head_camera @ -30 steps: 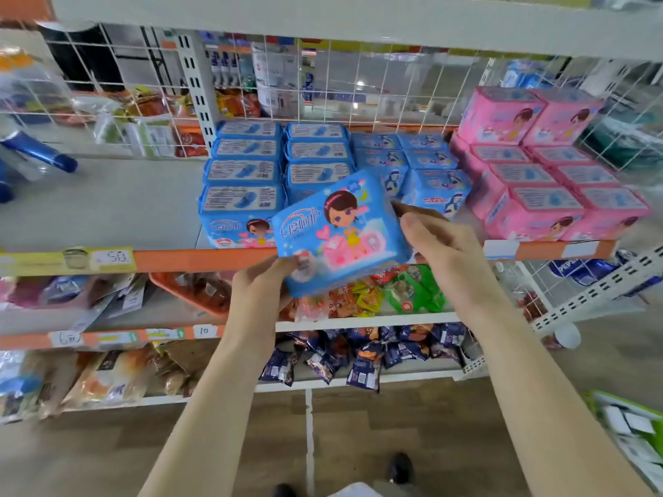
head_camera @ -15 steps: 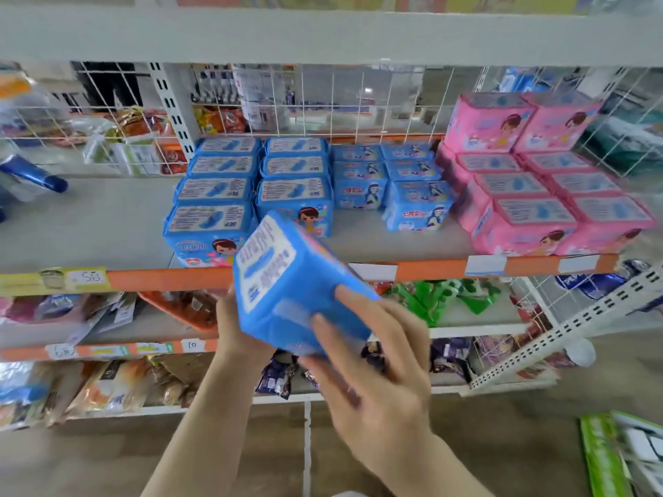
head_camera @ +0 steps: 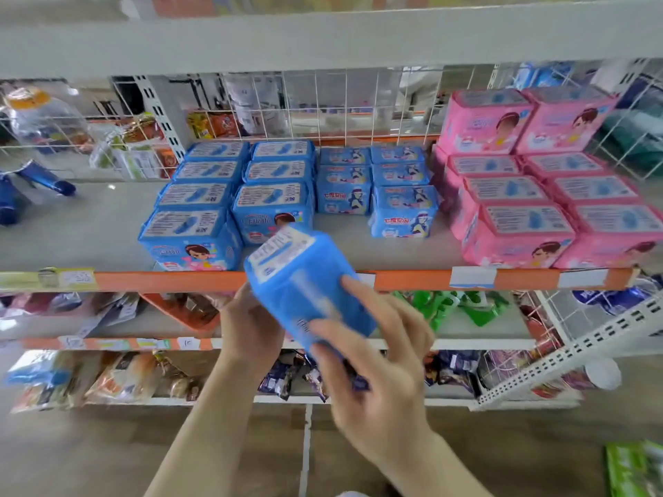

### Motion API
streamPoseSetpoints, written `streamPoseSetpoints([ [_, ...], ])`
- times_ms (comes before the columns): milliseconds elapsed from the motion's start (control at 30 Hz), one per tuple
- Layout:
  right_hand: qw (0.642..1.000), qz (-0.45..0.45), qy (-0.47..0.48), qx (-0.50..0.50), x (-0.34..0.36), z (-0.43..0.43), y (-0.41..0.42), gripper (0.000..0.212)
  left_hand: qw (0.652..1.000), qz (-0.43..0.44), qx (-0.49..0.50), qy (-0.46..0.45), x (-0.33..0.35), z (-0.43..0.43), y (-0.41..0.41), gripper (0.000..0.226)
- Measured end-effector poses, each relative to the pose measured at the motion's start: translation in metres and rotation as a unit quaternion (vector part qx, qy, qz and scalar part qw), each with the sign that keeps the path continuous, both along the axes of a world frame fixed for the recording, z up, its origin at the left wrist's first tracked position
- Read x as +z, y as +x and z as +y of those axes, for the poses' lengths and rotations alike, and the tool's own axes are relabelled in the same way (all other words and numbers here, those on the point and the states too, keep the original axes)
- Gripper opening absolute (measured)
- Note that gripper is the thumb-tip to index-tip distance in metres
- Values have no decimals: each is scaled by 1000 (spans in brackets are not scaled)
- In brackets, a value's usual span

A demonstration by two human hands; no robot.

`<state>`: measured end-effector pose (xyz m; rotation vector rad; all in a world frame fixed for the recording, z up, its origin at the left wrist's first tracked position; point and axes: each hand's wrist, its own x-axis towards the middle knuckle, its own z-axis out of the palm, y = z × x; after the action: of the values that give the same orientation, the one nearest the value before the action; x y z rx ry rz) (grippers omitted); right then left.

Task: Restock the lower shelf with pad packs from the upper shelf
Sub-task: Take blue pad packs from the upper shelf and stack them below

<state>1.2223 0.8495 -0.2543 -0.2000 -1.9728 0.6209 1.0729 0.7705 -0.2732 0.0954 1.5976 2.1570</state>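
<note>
Two grips, left hand point(head_camera: 247, 326) and right hand point(head_camera: 382, 385), clasp a glossy, blocky blue pad pack point(head_camera: 301, 281).

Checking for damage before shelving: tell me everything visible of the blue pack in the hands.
The pack is a blocky blue bundle in glossy plastic wrap, with a white printed label on its upper face, blurred. It is tilted, label end uppermost, before the orange shelf edge. The left hand holds its left side, the right hand grips its near end. No tear shows.
</note>
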Motion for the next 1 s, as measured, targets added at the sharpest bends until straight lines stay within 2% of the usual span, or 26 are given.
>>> streamPoseSetpoints([
  [33,1000,5,-30,0,-1,10,0,16,999,19,-23,-27,9,6,7,20],
  [133,987,-3,-158,18,0,57,-1,20,998,44,-53,-2,19,11,18,39],
  [233,957,-50,-283,30,0,85,-1,25,989,115,-23,-86,31,22,31,23],
  [300,944,-61,-321,41,2,98,-1,27,982,152,0,-115,40,29,40,19],
  [400,931,-66,-352,71,3,111,2,16,962,219,27,-163,46,37,47,15],
  [500,902,-92,-410,101,5,119,3,16,934,257,43,-244,45,42,54,37],
  [600,873,-114,-457,129,5,124,4,26,916,289,60,-272,45,44,63,52],
  [733,866,-130,-455,161,3,129,7,58,907,346,54,-234,34,39,64,48],
  [833,872,-108,-450,158,4,125,2,83,934,311,51,-168,25,37,59,51],
  [867,877,-105,-445,150,5,122,-1,83,944,291,47,-150,22,36,56,50],
  [1000,915,-135,-366,108,3,108,-15,52,960,244,33,-136,10,21,36,49],
])
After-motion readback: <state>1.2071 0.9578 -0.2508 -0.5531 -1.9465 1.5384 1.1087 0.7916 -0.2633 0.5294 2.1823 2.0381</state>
